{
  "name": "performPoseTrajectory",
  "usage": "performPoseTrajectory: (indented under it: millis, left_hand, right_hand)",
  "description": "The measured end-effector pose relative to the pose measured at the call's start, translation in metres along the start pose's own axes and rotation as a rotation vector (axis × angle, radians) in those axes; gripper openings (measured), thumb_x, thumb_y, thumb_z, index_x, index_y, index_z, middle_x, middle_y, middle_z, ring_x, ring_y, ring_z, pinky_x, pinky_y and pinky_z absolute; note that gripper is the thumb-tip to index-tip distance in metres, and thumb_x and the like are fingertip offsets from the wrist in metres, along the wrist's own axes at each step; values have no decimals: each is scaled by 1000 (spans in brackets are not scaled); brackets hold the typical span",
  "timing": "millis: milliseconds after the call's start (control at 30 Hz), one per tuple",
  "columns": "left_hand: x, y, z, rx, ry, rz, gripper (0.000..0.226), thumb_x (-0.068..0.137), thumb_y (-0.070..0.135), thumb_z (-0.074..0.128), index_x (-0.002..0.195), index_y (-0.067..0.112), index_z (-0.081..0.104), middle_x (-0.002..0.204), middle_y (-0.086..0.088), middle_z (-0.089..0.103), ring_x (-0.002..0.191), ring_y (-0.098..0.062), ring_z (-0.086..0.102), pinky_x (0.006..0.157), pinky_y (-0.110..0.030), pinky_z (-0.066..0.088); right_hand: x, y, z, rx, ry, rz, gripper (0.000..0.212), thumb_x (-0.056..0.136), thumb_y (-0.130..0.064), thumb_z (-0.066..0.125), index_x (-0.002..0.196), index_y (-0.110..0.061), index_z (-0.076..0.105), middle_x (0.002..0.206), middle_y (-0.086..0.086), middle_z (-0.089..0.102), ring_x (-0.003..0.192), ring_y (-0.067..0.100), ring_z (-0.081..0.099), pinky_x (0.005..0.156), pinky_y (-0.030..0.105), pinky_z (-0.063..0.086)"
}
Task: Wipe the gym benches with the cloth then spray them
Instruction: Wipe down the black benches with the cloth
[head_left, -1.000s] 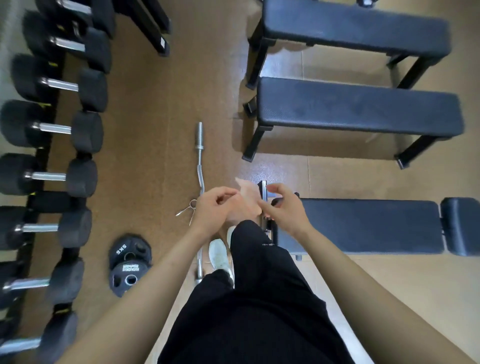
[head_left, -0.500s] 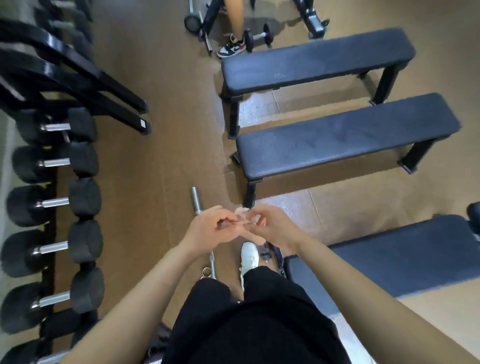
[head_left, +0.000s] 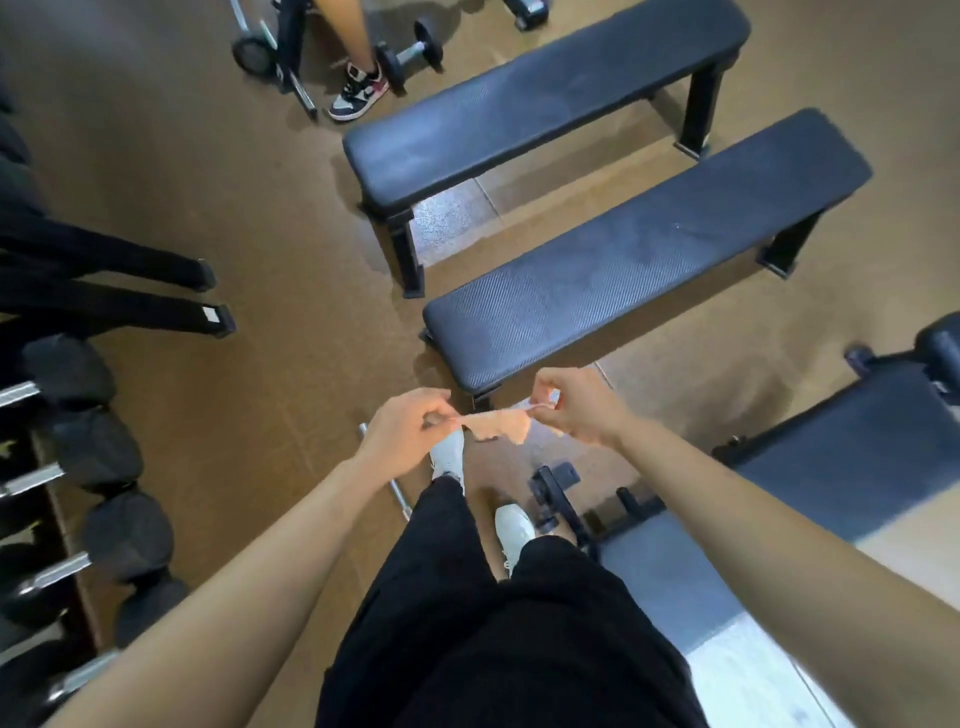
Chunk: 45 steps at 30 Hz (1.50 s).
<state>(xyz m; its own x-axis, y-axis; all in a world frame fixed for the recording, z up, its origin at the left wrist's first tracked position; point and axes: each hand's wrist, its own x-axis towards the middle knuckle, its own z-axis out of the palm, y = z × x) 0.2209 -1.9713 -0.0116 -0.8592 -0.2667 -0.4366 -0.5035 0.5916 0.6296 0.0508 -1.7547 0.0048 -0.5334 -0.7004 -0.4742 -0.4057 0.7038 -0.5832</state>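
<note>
A small pale peach cloth (head_left: 500, 425) hangs stretched between my two hands in front of my legs. My left hand (head_left: 408, 428) pinches its left end and my right hand (head_left: 574, 408) pinches its right end. Just beyond my hands lies a flat black bench (head_left: 644, 254), angled up to the right. A second flat bench (head_left: 545, 98) stands parallel behind it. A third, padded bench (head_left: 852, 457) runs along my right side. No spray bottle is in sight.
A rack of black dumbbells (head_left: 78, 467) lines the left edge. A steel bar (head_left: 397, 496) lies on the brown floor by my white shoes. Another person's leg and sneaker (head_left: 358, 93) stand at the top, beside a loose dumbbell (head_left: 410, 54) and a wheeled frame (head_left: 270, 47).
My hands have drawn apart, pulling the bunched cloth out into a strip. I have stepped forward, so the two flat benches lie nearer and the third bench has slid to my right.
</note>
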Motion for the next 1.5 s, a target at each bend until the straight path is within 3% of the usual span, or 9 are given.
performPoseTrajectory:
  millis: [300,600,733,833,900,1067,1200,1400,1500]
  left_hand:
    - [175,-24,-32,-256,-14,-99,16,91,18,76,105,12,80,97,1,77,93,-13,71,78,-16,52]
    - [271,-116,4,41,46,33,22,96,34,70,110,19,78,106,4,76,95,-13,67,85,-30,53]
    - [275,-171,73,188,66,38,20,97,33,67,109,20,76,105,5,74,97,-19,63,82,-35,50]
    - [267,-205,119,311,-73,-62,22,94,32,70,113,23,74,119,3,71,109,-29,61,88,-44,51]
    - [264,-220,136,325,-148,-111,36,89,31,75,124,24,69,132,1,65,118,-31,55,93,-44,50]
    - [283,-220,157,379,-44,198,50,86,29,78,132,19,62,135,-6,62,124,-34,53,96,-46,51]
    - [308,-210,183,561,-182,515,61,99,46,57,153,25,38,156,-12,41,142,-40,39,109,-62,41]
    - [345,-217,208,800,-257,756,74,102,66,28,165,32,5,173,-6,1,158,-36,3,126,-61,3]
    - [354,-227,205,798,-231,779,71,103,66,23,164,35,5,173,-3,-3,159,-35,-1,126,-59,-4]
  right_hand:
    - [129,29,-9,3,201,236,10,92,-19,69,101,-16,70,100,6,73,95,30,67,83,37,50]
    - [223,76,68,51,445,216,9,90,-10,66,96,-10,73,100,7,70,86,25,67,79,33,52]
    - [225,116,144,84,266,248,15,91,-10,65,105,-9,70,112,7,69,95,28,68,84,40,57]
    - [224,133,185,159,-114,336,48,94,-20,65,141,-19,57,152,0,51,132,24,54,112,37,42]
    - [222,142,203,215,-187,380,61,94,-22,66,151,-28,46,161,-8,39,140,19,46,116,33,35]
    - [237,171,216,242,134,445,40,93,-15,64,131,-24,63,139,-6,59,116,11,57,99,25,45]
    - [263,198,204,58,331,453,49,94,-16,63,141,-9,55,147,11,48,133,29,45,114,34,35]
    - [299,228,178,-304,313,436,69,96,-34,62,157,-21,32,168,9,19,153,39,15,123,54,23]
    - [306,239,172,-317,292,458,77,95,-43,63,159,-22,27,170,8,14,155,39,10,125,55,18]
